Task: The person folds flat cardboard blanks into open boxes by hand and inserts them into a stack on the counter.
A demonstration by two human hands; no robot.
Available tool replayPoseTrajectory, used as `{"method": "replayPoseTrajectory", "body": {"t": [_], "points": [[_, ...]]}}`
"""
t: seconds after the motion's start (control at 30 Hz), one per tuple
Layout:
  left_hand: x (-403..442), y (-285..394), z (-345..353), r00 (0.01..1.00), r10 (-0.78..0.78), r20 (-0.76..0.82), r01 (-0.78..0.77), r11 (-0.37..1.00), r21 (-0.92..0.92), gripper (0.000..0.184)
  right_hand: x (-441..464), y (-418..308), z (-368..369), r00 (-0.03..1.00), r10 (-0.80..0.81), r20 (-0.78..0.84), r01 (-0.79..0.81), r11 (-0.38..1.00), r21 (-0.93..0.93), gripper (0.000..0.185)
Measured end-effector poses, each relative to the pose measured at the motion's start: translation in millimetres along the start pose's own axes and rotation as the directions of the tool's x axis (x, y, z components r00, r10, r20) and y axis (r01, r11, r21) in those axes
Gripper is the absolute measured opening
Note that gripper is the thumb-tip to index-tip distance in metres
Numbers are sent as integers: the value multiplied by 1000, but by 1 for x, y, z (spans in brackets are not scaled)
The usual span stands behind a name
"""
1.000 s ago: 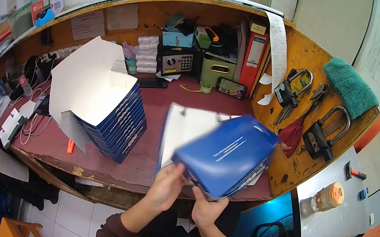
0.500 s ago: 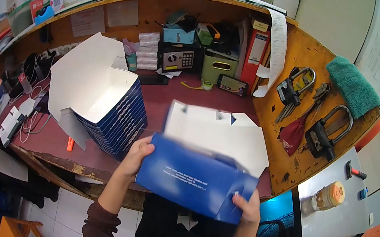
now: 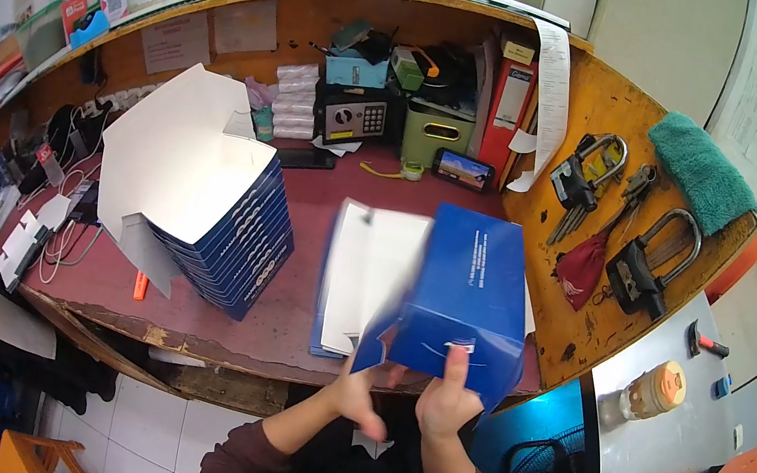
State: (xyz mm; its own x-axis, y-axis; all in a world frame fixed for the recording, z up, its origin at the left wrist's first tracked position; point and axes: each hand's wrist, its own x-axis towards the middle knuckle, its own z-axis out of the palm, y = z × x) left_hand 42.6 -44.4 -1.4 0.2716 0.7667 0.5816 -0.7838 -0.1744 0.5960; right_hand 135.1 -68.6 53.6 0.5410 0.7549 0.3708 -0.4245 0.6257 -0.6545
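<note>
Blue box (image 3: 472, 271) turned endwise, right hand (image 3: 447, 403) pinching its near end, left hand (image 3: 352, 400) spread beside flap (image 3: 373, 345)

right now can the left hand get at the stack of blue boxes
Probably yes: the stack stands on the left hand's own side, and the desk between them looks bare.

The carton stack (image 3: 241, 238) stands left of the sheet pile (image 3: 367, 270).

Our small office or shop counter, worn red desktop (image 3: 326, 189), keypad safe (image 3: 354, 121), red binder (image 3: 509, 108), hanging receipt strip (image 3: 550, 95), hefty padlocks (image 3: 652, 265).
</note>
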Motion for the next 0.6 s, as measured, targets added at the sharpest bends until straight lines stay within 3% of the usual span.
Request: {"method": "replayPoseTrajectory", "body": {"t": [0.03, 0.07, 0.1, 0.13, 0.17, 0.23, 0.27, 0.3, 0.37, 0.4, 0.43, 0.47, 0.5, 0.53, 0.57, 0.6], "points": [[1, 1, 0, 999, 47, -13, -40, 949, 311, 53, -4, 1, -3, 993, 107, 41, -95, 969, -230, 22], [2, 1, 1, 995, 93, -26, -62, 820, 569, 55, -2, 5, 1, 997, 8, 77, 14, 960, -280, 22], [9, 6, 13, 991, 91, -102, -15, 817, 576, 52, 0, 9, 4, 989, -89, 117, 123, 937, -327, 21], [13, 12, 16, 965, 20, -263, 94, 905, 414, 38, 2, 15, 0, 993, -78, 87, 95, 973, -209, 16], [21, 19, 19, 955, 9, -295, 63, 970, 235, 28, 6, 14, -8, 991, 132, 17, -129, 986, -103, 17], [30, 37, 17, 976, 26, -217, 49, 942, 331, 28, 27, 4, -20, 972, 226, 67, -233, 963, 134, 18], [26, 38, 8, 952, 16, -306, 127, 889, 439, 26, 33, -11, -24, 941, 317, 117, -327, 942, 79, 18], [26, 41, -2, 950, 18, -312, 128, 889, 440, 26, 44, -20, -30, 844, 490, 218, -527, 834, 166, 17], [34, 48, -17, 958, 280, -61, -82, 473, 877, 24, 60, -27, -53, 620, 630, 468, -785, 507, 357, 18], [37, 57, -9, 960, 241, -145, 14, 474, 880, 20, 61, -28, -53, 696, 595, 402, -711, 653, 263, 18], [35, 58, -12, 960, 240, -147, 16, 474, 881, 20, 58, -24, -49, 694, 597, 401, -712, 651, 263, 18], [33, 59, -16, 974, 224, -19, -70, 383, 921, 28, 53, -17, -42, 870, 443, 216, -465, 883, 65, 17], [32, 58, -21, 974, 196, 109, -164, 291, 943, 35, 49, -9, -36, 977, 196, 83, -178, 965, -191, 17], [29, 50, -24, 974, 198, 112, -168, 289, 942, 35, 45, 0, -38, 997, 52, 62, -29, 947, -321, 17], [23, 37, -26, 971, 238, 13, -130, 483, 866, 29, 38, 9, -36, 992, -96, 79, 118, 926, -358, 13], [19, 26, -23, 962, 255, -94, -101, 657, 747, 23, 27, 23, -36, 986, -163, 37, 166, 924, -344, 13]]}}
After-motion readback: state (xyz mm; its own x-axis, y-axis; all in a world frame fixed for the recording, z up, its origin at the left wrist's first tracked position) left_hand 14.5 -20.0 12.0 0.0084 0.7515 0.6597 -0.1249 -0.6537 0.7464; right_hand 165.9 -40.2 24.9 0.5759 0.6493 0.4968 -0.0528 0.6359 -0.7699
